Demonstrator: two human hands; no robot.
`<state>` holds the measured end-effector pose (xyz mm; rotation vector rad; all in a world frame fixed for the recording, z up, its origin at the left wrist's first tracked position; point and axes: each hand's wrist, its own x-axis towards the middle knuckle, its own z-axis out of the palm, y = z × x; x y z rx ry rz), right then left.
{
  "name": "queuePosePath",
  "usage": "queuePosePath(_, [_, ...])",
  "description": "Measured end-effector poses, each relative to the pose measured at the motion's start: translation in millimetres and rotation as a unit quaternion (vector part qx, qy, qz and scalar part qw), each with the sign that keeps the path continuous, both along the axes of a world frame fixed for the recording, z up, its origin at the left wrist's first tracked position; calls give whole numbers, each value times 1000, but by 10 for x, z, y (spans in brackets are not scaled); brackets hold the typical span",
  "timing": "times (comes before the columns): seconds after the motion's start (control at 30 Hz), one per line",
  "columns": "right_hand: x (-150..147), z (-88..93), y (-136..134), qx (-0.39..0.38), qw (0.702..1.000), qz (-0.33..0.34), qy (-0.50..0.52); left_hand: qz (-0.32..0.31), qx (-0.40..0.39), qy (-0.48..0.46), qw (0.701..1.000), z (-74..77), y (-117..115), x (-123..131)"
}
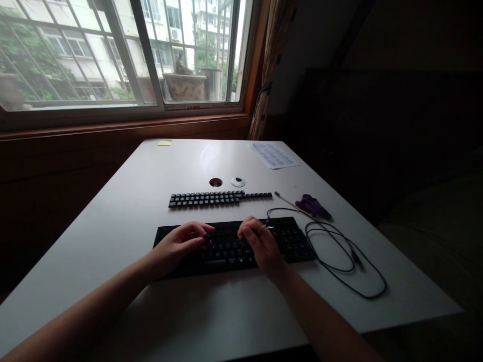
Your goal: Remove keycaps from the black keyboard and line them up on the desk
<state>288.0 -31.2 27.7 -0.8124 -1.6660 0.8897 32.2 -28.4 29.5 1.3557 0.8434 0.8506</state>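
A black keyboard (pixel 222 262) lies in front of me, with its upper key rows bare of caps. Over its left part, my left hand (pixel 184 242) pinches a small dark keycap (pixel 207 238) between thumb and fingertips. My right hand (pixel 261 244) is closed above the keyboard's right-middle part. A thin pale tool (pixel 267 227) pokes out from its fingers; the rest is hidden, so its kind is unclear. Behind the keyboard, loose black keycaps (pixel 204 199) stand lined up in rows.
A black cable (pixel 372 297) loops on the white table (pixel 124 201) at the right. Near it lie a purple cloth (pixel 313 206) and a thin stick with a dark tip (pixel 287 200). Farther back are a round hole (pixel 216 182), its cover (pixel 237 182), printed papers (pixel 274 155) and a yellow note (pixel 165 143).
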Motion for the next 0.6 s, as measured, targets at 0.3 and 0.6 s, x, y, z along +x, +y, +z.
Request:
queuePosePath(0.3, [-43, -98, 19, 122, 985, 54, -110, -38, 62, 56, 996, 30, 32, -24])
queuePosePath(0.6, [-119, -130, -11, 176, 968, 44, -172, -50, -10, 52, 997, 36, 6, 8])
